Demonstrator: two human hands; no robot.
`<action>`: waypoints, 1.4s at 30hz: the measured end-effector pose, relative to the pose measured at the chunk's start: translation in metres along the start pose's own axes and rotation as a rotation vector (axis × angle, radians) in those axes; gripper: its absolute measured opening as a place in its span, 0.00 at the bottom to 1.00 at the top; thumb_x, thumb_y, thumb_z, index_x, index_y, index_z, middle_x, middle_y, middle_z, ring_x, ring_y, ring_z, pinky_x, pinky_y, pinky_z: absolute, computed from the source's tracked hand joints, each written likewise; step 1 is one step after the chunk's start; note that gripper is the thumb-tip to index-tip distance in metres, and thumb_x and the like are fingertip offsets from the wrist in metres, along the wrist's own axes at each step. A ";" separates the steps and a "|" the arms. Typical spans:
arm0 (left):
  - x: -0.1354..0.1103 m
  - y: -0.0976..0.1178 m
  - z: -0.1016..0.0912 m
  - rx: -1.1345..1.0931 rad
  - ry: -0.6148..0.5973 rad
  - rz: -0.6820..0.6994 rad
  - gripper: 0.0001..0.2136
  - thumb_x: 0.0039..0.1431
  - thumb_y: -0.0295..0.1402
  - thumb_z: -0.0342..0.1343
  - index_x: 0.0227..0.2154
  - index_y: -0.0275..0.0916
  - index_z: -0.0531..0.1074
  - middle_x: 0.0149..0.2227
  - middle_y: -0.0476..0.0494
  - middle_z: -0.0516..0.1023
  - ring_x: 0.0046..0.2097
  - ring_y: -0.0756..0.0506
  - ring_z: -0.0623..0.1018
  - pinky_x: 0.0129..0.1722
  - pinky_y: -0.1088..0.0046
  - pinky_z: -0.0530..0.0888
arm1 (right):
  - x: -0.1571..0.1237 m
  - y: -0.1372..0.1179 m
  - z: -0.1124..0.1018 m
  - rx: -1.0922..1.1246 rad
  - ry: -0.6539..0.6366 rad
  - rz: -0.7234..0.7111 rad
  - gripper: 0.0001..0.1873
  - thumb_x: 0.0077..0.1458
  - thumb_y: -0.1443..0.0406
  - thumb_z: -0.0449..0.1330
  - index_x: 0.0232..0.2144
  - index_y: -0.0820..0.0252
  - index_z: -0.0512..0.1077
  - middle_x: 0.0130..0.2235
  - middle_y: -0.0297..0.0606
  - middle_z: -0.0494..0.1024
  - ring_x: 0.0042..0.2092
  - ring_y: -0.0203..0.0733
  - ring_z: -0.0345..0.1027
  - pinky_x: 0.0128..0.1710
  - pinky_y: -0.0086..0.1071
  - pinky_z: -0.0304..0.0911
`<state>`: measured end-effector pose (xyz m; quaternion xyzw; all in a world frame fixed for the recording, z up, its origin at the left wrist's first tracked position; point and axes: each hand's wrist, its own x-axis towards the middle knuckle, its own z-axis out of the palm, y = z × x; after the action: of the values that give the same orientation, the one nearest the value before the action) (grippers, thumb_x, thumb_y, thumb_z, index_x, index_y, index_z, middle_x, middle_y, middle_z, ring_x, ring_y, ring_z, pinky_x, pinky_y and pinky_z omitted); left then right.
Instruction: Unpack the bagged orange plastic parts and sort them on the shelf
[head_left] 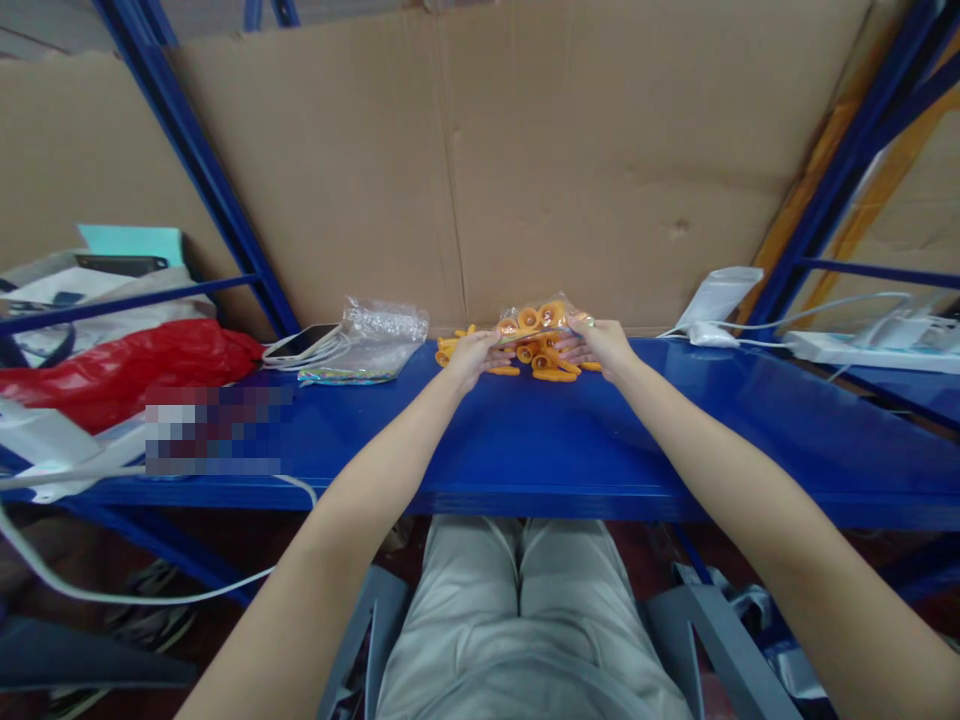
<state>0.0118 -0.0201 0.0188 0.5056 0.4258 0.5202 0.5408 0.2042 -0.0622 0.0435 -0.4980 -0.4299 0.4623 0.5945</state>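
Between my hands is a clear plastic bag [534, 318] with round, hollow orange pieces in it, held up near the back of the blue shelf. My left hand [475, 358] pinches the bag's left end, and my right hand [604, 345] grips its right end. The fingers of both hands partly reach under the bag. Loose orange plastic pieces [553, 368], some cup-shaped and some long and thin, lie on the shelf beneath and around the hands. Their exact kind is too small to make out, and the hands hide some of them.
To the left lie clear plastic bags [375, 345], a phone [304, 340] with a white cable, and a red plastic bag [187, 360]. A white adapter [711, 333] and a power strip [877, 348] sit at the right. Cardboard [562, 150] walls the back between blue posts.
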 end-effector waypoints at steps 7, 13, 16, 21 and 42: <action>0.015 0.042 0.014 0.081 0.054 0.073 0.06 0.60 0.26 0.54 0.27 0.35 0.72 0.28 0.41 0.81 0.38 0.43 0.83 0.43 0.64 0.80 | 0.017 -0.030 0.001 0.021 0.074 -0.032 0.08 0.64 0.67 0.57 0.32 0.62 0.72 0.19 0.36 0.75 0.17 0.37 0.68 0.11 0.23 0.58; 0.038 0.074 0.022 0.180 0.149 0.123 0.04 0.53 0.24 0.56 0.30 0.32 0.76 0.29 0.36 0.81 0.40 0.40 0.82 0.45 0.63 0.79 | 0.041 -0.065 0.006 -0.164 0.104 0.028 0.12 0.65 0.66 0.53 0.32 0.65 0.74 0.17 0.37 0.71 0.18 0.37 0.68 0.15 0.23 0.61; 0.040 0.085 0.029 0.158 0.151 0.167 0.06 0.58 0.24 0.53 0.27 0.34 0.72 0.31 0.39 0.80 0.41 0.43 0.82 0.44 0.66 0.78 | 0.057 -0.075 0.007 -0.084 0.125 -0.030 0.11 0.64 0.67 0.53 0.32 0.63 0.73 0.19 0.37 0.72 0.24 0.39 0.73 0.21 0.28 0.69; 0.036 0.095 0.034 0.136 0.147 0.229 0.08 0.59 0.26 0.53 0.25 0.37 0.67 0.30 0.43 0.78 0.37 0.47 0.81 0.41 0.70 0.77 | 0.072 -0.074 0.010 0.019 0.191 -0.190 0.09 0.61 0.65 0.56 0.30 0.61 0.72 0.24 0.38 0.75 0.28 0.41 0.75 0.26 0.34 0.72; 0.021 0.075 0.015 0.065 -0.107 0.207 0.25 0.65 0.49 0.48 0.59 0.40 0.63 0.39 0.38 0.83 0.41 0.41 0.83 0.44 0.62 0.77 | 0.066 -0.054 0.007 0.046 0.228 -0.334 0.09 0.60 0.65 0.56 0.27 0.59 0.69 0.23 0.33 0.74 0.25 0.36 0.71 0.26 0.29 0.68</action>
<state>0.0183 -0.0045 0.0964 0.5912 0.3583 0.5316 0.4894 0.2173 -0.0006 0.1012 -0.4553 -0.4257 0.3078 0.7189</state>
